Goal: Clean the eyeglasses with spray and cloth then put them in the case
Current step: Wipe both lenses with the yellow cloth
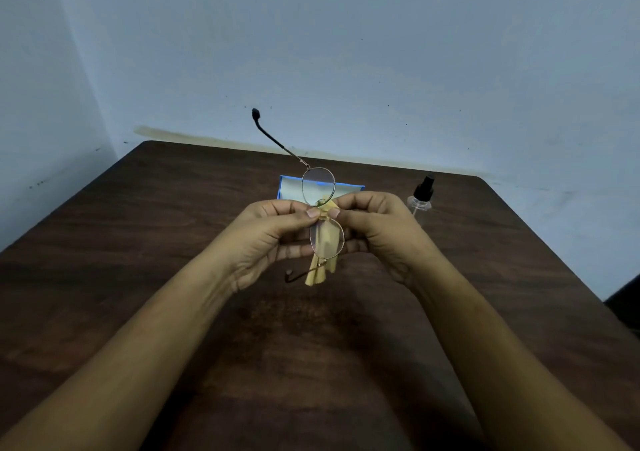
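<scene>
Thin gold-rimmed eyeglasses are held up on end above the table, one lens over the other, with a black-tipped temple sticking up to the far left. A yellow cloth is wrapped at the bridge and hangs down behind the lower lens. My left hand and my right hand meet at the bridge, and the thumbs and fingers of both pinch the cloth and frame there. The blue case lies open on the table behind the glasses, partly hidden. The clear spray bottle with a black nozzle stands to the right of my right hand.
The dark wooden table reaches a pale wall at the back and left. Its right edge falls off toward a dark floor corner.
</scene>
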`<state>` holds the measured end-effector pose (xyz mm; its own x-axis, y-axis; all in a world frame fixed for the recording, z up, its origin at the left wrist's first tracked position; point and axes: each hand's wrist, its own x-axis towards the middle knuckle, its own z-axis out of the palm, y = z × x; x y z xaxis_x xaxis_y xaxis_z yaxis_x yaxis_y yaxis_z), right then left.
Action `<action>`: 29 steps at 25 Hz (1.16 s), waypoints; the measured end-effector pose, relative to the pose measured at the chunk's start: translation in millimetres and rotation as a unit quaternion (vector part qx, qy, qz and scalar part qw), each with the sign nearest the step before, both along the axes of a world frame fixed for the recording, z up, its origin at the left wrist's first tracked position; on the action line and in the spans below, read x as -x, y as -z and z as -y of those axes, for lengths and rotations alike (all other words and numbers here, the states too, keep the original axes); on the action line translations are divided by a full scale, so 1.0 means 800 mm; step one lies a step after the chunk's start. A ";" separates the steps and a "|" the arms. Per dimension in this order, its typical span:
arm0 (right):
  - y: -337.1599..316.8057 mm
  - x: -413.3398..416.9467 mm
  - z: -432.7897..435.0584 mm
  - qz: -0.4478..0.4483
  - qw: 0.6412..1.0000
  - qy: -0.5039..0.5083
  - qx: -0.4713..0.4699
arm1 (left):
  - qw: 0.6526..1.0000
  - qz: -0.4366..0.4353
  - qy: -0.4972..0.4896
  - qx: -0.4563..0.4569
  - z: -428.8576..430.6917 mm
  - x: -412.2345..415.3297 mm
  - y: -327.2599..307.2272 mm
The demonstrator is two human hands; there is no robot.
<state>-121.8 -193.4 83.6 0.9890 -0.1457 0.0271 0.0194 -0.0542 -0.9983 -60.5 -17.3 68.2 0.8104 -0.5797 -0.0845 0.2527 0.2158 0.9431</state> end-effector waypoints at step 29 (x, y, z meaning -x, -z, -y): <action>-0.001 0.015 0.005 0.013 0.985 -0.154 0.072 | 0.998 0.027 0.029 -0.043 -0.011 -0.014 -0.037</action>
<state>-133.6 -197.6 84.7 0.9845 0.1679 0.0515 0.0824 -0.1824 -0.9798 -49.2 -8.3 97.6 0.7799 -0.6191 -0.0923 0.2105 0.1205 0.9701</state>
